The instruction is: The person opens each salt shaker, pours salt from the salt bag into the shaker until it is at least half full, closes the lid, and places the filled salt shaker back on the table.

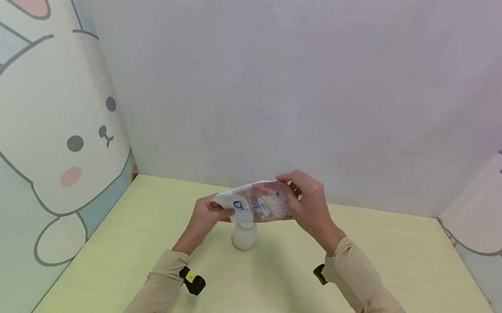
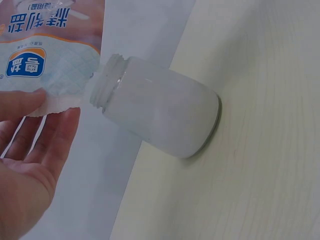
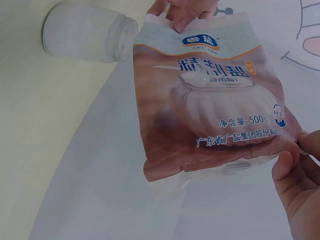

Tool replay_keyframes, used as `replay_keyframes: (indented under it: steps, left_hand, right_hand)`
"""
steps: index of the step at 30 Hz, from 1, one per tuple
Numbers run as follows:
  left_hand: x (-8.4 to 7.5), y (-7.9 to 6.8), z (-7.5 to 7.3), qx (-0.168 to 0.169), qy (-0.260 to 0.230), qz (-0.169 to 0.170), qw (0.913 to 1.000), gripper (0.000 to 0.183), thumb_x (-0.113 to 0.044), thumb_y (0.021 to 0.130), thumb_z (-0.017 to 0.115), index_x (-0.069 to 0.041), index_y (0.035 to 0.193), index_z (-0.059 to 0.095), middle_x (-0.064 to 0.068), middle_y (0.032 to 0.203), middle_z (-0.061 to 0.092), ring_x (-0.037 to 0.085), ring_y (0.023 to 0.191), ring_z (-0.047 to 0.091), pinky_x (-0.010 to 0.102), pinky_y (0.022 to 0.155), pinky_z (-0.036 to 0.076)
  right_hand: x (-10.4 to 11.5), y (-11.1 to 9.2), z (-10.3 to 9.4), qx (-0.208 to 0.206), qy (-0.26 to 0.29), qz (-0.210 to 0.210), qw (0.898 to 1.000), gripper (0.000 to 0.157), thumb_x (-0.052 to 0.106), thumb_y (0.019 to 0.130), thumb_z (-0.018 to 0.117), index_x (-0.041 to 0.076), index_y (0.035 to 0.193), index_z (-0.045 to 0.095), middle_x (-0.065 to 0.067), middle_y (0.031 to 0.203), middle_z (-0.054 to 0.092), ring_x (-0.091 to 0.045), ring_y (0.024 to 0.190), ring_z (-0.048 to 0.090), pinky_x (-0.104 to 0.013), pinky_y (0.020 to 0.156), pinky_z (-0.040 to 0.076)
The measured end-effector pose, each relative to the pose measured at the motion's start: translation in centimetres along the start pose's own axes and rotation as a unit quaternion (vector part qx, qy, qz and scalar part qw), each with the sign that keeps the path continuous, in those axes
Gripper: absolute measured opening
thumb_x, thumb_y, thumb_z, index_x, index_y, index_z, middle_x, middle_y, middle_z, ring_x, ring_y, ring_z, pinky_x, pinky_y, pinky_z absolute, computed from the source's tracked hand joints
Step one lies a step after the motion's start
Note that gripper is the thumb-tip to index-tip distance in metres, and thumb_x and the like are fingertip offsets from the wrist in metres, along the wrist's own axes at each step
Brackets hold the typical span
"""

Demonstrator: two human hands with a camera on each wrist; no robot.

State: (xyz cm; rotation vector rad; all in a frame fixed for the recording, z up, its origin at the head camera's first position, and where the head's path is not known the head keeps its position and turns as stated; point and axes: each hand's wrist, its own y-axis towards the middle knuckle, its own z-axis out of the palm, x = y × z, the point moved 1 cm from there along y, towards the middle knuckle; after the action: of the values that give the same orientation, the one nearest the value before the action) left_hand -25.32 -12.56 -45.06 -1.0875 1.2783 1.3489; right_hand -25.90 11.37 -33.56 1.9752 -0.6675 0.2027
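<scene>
A salt bag (image 3: 210,110) with a brown, white and blue label is held up in the air between both hands. My left hand (image 1: 205,216) pinches its pale torn end between thumb and fingers. At the opposite end, a lower corner of the bag is pinched by my right hand (image 1: 310,204), higher than the left. Just under the left end stands an upright jar (image 1: 244,238) with a threaded, uncovered mouth; it looks white inside. In the left wrist view the bag's torn edge overlaps the jar's mouth.
The jar stands on a pale wooden table (image 1: 133,252). A plain grey-white wall (image 1: 260,84) rises behind its back edge. Side panels with cartoon animals, such as the rabbit panel (image 1: 47,114), flank the table left and right.
</scene>
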Motion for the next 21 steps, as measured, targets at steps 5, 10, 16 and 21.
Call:
replay_keyframes:
  steps: [5, 10, 16, 21]
  left_hand:
    - [-0.13, 0.01, -0.03, -0.002, -0.001, -0.010, 0.9999, 0.030, 0.005, 0.080, 0.070, 0.006, 0.109, 0.063, 0.023, 0.102, 0.067, 0.030, 0.088, 0.068, 0.046, 0.074, 0.057]
    - [-0.16, -0.04, -0.08, 0.000, -0.001, -0.010, 0.9999, 0.030, 0.005, 0.081, 0.069, 0.005, 0.110, 0.063, 0.022, 0.103, 0.067, 0.029, 0.088, 0.068, 0.042, 0.072, 0.058]
    - [-0.05, -0.09, -0.16, 0.002, -0.003, -0.012, 0.9999, 0.031, 0.005, 0.080, 0.070, 0.005, 0.110, 0.063, 0.021, 0.104, 0.067, 0.030, 0.089, 0.068, 0.040, 0.072, 0.058]
    - [-0.12, -0.17, -0.13, 0.001, -0.002, -0.012, 0.9999, 0.030, 0.004, 0.080, 0.070, 0.005, 0.110, 0.063, 0.021, 0.103, 0.067, 0.030, 0.088, 0.068, 0.041, 0.072, 0.058]
  right_hand:
    - [-0.02, -0.01, 0.05, -0.002, 0.001, -0.002, 1.000, 0.017, -0.010, 0.082, 0.066, 0.003, 0.092, 0.070, -0.003, 0.082, 0.066, -0.010, 0.062, 0.053, -0.024, 0.049, 0.049]
    - [0.04, -0.07, 0.09, 0.002, 0.004, -0.002, 1.000, 0.016, -0.009, 0.083, 0.065, 0.003, 0.092, 0.069, -0.004, 0.082, 0.066, -0.010, 0.061, 0.053, -0.025, 0.049, 0.049]
    - [0.05, -0.11, 0.18, 0.006, 0.011, -0.001, 1.000, 0.011, -0.004, 0.085, 0.066, 0.003, 0.093, 0.069, -0.008, 0.082, 0.065, -0.011, 0.061, 0.053, -0.028, 0.050, 0.050]
    - [0.08, -0.11, 0.18, 0.006, 0.013, -0.004, 1.000, 0.012, -0.005, 0.085, 0.066, 0.003, 0.093, 0.069, -0.008, 0.082, 0.065, -0.011, 0.062, 0.053, -0.029, 0.050, 0.050]
